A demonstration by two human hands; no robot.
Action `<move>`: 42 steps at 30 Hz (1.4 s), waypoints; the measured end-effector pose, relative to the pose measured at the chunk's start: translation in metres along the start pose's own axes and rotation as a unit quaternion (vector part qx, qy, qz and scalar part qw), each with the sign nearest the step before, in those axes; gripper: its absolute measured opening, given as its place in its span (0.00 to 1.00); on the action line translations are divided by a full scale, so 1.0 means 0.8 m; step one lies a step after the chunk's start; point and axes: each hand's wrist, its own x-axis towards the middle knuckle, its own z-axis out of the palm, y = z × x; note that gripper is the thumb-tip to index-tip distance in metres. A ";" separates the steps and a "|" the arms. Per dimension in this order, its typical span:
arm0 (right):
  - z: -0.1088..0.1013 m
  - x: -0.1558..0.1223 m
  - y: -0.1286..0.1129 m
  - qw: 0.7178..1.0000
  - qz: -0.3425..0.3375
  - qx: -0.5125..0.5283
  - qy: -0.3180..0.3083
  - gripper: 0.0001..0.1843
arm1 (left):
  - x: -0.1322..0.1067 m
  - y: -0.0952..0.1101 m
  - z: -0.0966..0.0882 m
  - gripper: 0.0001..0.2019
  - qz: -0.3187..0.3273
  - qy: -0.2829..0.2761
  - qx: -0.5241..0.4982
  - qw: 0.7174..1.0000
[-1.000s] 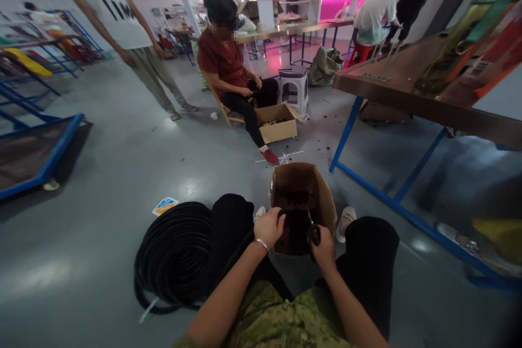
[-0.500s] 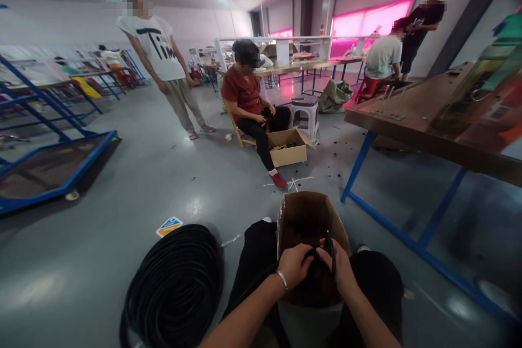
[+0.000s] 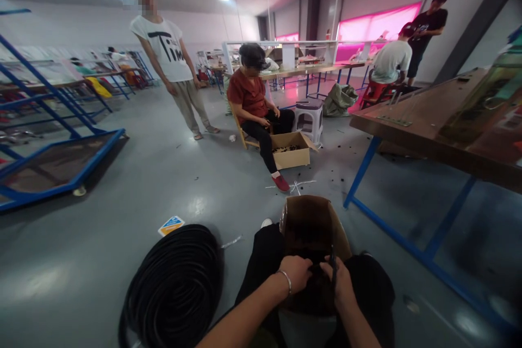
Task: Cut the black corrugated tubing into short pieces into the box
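Observation:
Over a cardboard box (image 3: 340, 228) between my knees, both hands work close together. My left hand (image 3: 297, 273), with a silver bracelet at the wrist, is closed on a black hose, mostly hidden by the hand and the dark box interior. My right hand (image 3: 341, 278) grips a narrow dark tool (image 3: 334, 262) that stands nearly upright along the fingers; its exact kind is too dark to make out. The right thumb and fingertip point toward the left hand, a small gap between them. To the left on the floor lies a large coil of black hose (image 3: 173, 288).
A blue-framed table (image 3: 428, 130) stands at right, a blue wheeled cart (image 3: 98, 152) at left. Ahead, a seated person in red (image 3: 247, 95) has an open carton (image 3: 293, 160); a person in a white shirt (image 3: 167, 54) stands nearby. A blue-orange card (image 3: 171, 225) touches the coil.
The view has shifted slightly. Both hands sit a little lower over the box, and the left fingers have turned down and closed more. The hose along the left forearm no longer shows clearly.

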 end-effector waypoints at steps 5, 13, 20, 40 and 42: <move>0.003 -0.007 -0.008 0.996 0.070 0.055 0.000 0.22 | -0.006 -0.013 0.014 0.15 0.030 0.009 -0.033 0.999; 0.008 -0.003 -0.006 0.987 0.083 0.133 -0.033 0.28 | 0.007 -0.026 0.017 0.16 0.046 -0.001 -0.111 0.993; 0.011 -0.007 -0.006 0.998 0.038 0.040 0.016 0.22 | 0.008 -0.011 0.011 0.17 -0.006 -0.042 -0.034 0.999; 0.004 -0.008 0.045 0.990 0.108 0.073 -0.060 0.23 | -0.007 -0.003 0.010 0.17 0.035 -0.017 -0.005 0.999; 0.005 -0.007 0.046 0.991 0.108 0.058 -0.055 0.22 | -0.003 0.004 0.005 0.16 0.033 -0.039 0.016 0.999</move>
